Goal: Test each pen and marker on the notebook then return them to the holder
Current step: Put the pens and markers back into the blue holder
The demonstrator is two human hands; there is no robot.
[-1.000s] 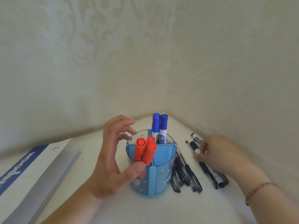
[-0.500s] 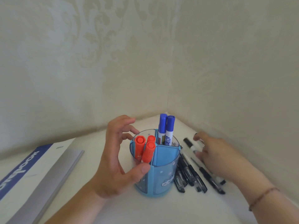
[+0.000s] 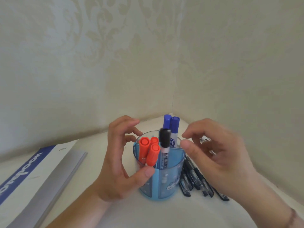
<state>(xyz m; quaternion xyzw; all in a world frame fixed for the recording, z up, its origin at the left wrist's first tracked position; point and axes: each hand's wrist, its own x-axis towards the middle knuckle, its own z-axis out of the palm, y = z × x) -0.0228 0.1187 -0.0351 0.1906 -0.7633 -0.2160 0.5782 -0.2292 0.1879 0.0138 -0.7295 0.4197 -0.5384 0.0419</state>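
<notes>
Your left hand [image 3: 115,165] wraps the blue holder [image 3: 166,183] from the left: thumb pressed on the front wall near the divider, fingers curled around the far rim. Grip here is holding the holder, steadying it upright on the white counter [image 3: 148,213].

Your right hand [image 3: 218,160] hovers just right of the holder's rim, fingers loosely spread, thumb and forefinger apart. Grip is wide and holds nothing. A thin bracelet [image 3: 293,218] shows at that wrist.

Holder contents, by compartment:
- Left compartment: three orange markers [image 3: 152,155], caps up, leaning slightly toward you.
- Far compartment: two blue markers [image 3: 173,127], caps up, standing side by side.
- Front right compartment: one black-capped marker [image 3: 165,145], upright, white barrel with print visible through the translucent wall. It stands free; neither hand touches it.

On the counter just right of the holder's base: a cluster of black pens [image 3: 195,180] lying roughly parallel, partly under your right hand. Count is not certain, since the hand covers part of them. A small white-and-dark object [image 3: 204,139] shows past your right fingers; blurred, cannot identify it.

Notebook [image 3: 37,175]: lies closed at the left of the counter, blue and white cover with large lettering, grey page edges facing the holder. It sits well apart from the holder.

Background: two patterned cream walls [image 3: 98,63] meeting in a corner behind the holder.
</notes>
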